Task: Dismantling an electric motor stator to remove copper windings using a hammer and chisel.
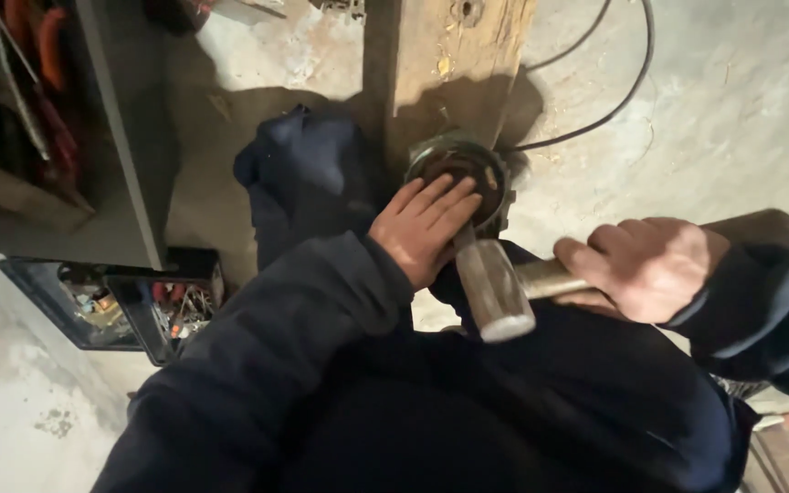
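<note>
View from above, looking down over a person in a dark blue jacket. The left hand (424, 228) lies palm down on a round dark metal part (464, 173), which sits at the near end of a wooden beam (454, 55) running toward the far edge of the scene. The fingers (445, 203) of this hand are extended and held close together, flat across the left and near portion of the part's upper face; they press on it rather than pinch it. The right and far rim of the part shows uncovered beyond the fingertips.

The right hand (646, 267) is curled in a closed grip around the handle of a hammer (495, 288). The handle runs leftward from the fist; the cylindrical metal head stands near and just right of the left hand, one end toward the round part and its pale face toward the viewer. The head lies close beside the left palm; whether it touches the part cannot be told.

A black cable (595, 114) curves over the concrete floor (732, 119) right of the beam. A dark blue cloth (308, 173) lies left of the part. At the left, a grey shelf unit (130, 164) stands above an open black tray of small hardware (152, 306).
</note>
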